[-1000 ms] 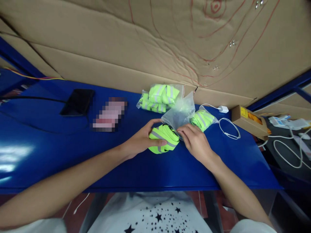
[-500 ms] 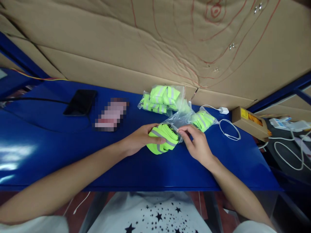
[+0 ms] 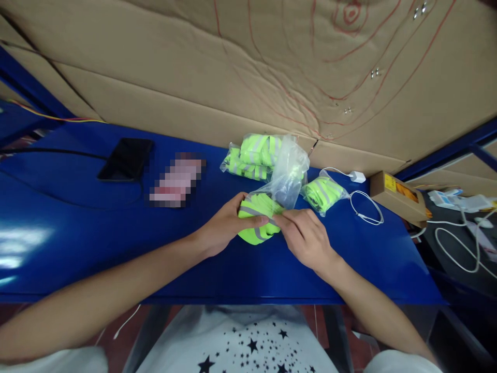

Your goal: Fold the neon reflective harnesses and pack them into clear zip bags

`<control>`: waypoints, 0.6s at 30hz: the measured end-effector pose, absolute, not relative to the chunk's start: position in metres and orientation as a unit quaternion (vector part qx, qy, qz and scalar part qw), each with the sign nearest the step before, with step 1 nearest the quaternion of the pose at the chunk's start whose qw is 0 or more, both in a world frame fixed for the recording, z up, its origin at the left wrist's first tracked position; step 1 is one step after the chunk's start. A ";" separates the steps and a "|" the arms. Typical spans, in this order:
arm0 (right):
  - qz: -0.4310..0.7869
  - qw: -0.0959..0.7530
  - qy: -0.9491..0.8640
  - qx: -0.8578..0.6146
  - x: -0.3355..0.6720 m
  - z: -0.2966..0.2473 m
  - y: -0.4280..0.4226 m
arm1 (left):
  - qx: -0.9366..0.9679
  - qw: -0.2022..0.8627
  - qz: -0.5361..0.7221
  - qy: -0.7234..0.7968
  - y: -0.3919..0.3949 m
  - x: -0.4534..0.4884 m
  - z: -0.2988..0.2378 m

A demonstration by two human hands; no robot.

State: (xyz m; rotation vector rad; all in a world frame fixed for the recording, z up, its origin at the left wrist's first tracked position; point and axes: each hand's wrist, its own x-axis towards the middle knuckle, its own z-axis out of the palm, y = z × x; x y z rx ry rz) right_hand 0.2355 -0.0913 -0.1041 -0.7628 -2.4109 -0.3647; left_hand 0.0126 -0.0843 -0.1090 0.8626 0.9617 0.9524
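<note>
A folded neon-yellow reflective strap (image 3: 258,235) with grey bands is held low over the blue table. My left hand (image 3: 229,220) is closed around its left side, thumb across the front. My right hand (image 3: 305,235) pinches the strap's right edge; the fingertips are partly hidden. A clear plastic bag (image 3: 289,173) rises loosely from behind the strap, its lower end bunched against it. Whether any of the strap sits inside that bag I cannot tell. Behind lie bagged reflective straps (image 3: 258,150) in a small pile, and another bagged strap (image 3: 324,194) rests to the right.
On the left of the blue table (image 3: 186,280) lie a black device (image 3: 126,159) with a cable and a blurred pink item (image 3: 176,181). At right are a white charger (image 3: 357,177), its cable (image 3: 367,220) and a cardboard box (image 3: 398,199). A cardboard wall (image 3: 155,67) stands behind.
My right hand has moved from the plastic at the strap's upper right onto the strap's edge. The clear bag has swung upward and away, now covering part of the pile. My left hand keeps its hold.
</note>
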 end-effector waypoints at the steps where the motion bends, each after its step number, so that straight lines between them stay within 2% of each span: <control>1: -0.140 0.287 -0.902 -0.289 0.235 -0.104 -0.091 | 0.377 0.692 0.441 0.430 -0.085 0.013 -0.108; 6: -0.105 0.308 -0.907 -0.266 0.225 -0.106 -0.094 | 0.345 0.661 0.520 0.416 -0.082 0.014 -0.109; 12: 0.219 0.431 -0.767 -0.422 0.220 -0.117 -0.089 | 0.311 0.671 0.564 0.369 -0.076 0.012 -0.106; 16: 0.483 0.399 -0.677 -0.386 0.208 -0.132 -0.089 | 0.329 0.666 0.571 0.349 -0.084 0.019 -0.104; 18: 0.560 0.390 -0.626 -0.377 0.201 -0.135 -0.091 | 0.359 0.664 0.550 0.358 -0.091 0.023 -0.106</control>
